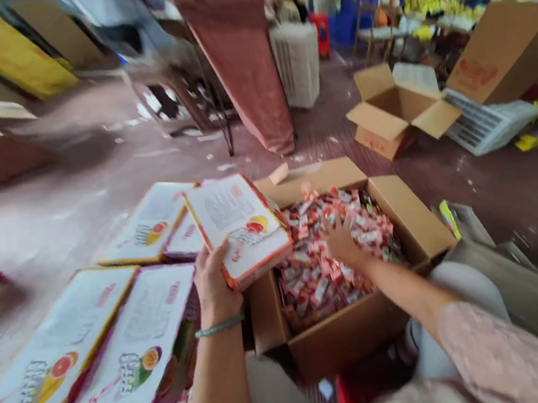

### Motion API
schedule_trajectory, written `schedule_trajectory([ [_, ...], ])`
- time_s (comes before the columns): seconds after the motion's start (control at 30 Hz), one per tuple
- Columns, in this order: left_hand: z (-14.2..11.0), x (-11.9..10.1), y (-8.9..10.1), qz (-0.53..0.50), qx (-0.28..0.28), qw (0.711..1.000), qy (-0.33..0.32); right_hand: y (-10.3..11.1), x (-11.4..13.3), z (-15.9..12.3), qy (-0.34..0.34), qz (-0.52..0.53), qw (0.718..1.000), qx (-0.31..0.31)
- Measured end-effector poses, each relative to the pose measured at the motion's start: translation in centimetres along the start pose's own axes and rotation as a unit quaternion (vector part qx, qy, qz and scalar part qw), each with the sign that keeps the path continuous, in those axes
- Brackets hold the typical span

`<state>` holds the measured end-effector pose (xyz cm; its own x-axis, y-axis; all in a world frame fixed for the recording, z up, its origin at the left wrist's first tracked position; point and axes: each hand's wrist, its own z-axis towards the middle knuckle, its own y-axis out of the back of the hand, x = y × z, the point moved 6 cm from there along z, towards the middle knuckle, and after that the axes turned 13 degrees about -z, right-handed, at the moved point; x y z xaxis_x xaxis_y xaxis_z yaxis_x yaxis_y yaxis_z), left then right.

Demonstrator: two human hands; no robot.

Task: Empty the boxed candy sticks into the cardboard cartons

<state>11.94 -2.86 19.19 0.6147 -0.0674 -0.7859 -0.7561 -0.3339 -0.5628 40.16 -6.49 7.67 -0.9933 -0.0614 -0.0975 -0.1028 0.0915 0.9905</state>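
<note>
My left hand (216, 278), a green bangle at its wrist, is closed on the near left edge of a white printed box (233, 213) with orange edges and a fruit picture. The box is tilted over the left side of an open cardboard carton (345, 341). Inside the carton lies a heap of small pink and red packets (313, 276). My right hand (341, 239) rests on the heap with its fingers spread; no packet shows clearly in its grip.
Several similar white printed boxes (135, 322) lie in rows at left. Ahead stands a table with a reddish cloth (244, 70), a person (120, 15) beside it. An open carton (391, 109) and a white crate (484, 119) sit at right. Paper scraps litter the floor.
</note>
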Motion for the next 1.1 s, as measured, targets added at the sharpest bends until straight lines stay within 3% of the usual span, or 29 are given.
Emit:
schedule_trajectory([
  [0.13, -0.2, 1.0, -0.9, -0.030, -0.027, 0.999, -0.006, -2.0, -8.6, 0.8, -0.155, 0.010, 0.987, 0.035],
  [0.23, -1.0, 1.6, -1.7, 0.011, -0.022, 1.000, 0.012, -4.5, -13.2, 1.0, -0.210, 0.013, 0.976, 0.053],
  [0.43, -1.7, 1.3, -2.6, 0.031, 0.006, 0.999, -0.016, -8.1, -15.5, 3.2, -0.215, 0.033, 0.974, 0.060],
  [0.57, -1.2, 1.0, -2.8, -0.002, 0.034, 0.998, -0.049, -9.3, -17.2, 5.5, -0.225, 0.073, 0.961, 0.142],
  [0.67, -1.0, 0.9, -2.7, -0.021, 0.046, 0.997, -0.059, -8.6, -18.8, 6.2, -0.206, 0.163, 0.947, 0.187],
  [0.73, -0.9, 0.8, -2.4, -0.039, 0.047, 0.996, -0.060, -6.7, -19.1, 6.4, -0.198, 0.218, 0.942, 0.163],
  [0.83, -1.1, 0.7, -2.1, -0.067, 0.047, 0.995, -0.053, -2.1, -17.5, 7.4, -0.206, 0.198, 0.958, 0.028],
  [0.93, -1.4, 0.6, -1.9, -0.085, 0.046, 0.994, -0.050, 1.8, -11.3, 10.1, -0.141, 0.150, 0.975, -0.079],
  [1.0, -1.6, 0.6, -1.9, -0.093, 0.042, 0.994, -0.040, 2.3, -6.3, 12.0, -0.110, 0.134, 0.984, -0.048],
  [1.1, -1.9, 0.6, -1.9, -0.091, 0.034, 0.995, -0.028, 0.2, 0.3, 12.9, -0.088, 0.106, 0.989, 0.050],
])
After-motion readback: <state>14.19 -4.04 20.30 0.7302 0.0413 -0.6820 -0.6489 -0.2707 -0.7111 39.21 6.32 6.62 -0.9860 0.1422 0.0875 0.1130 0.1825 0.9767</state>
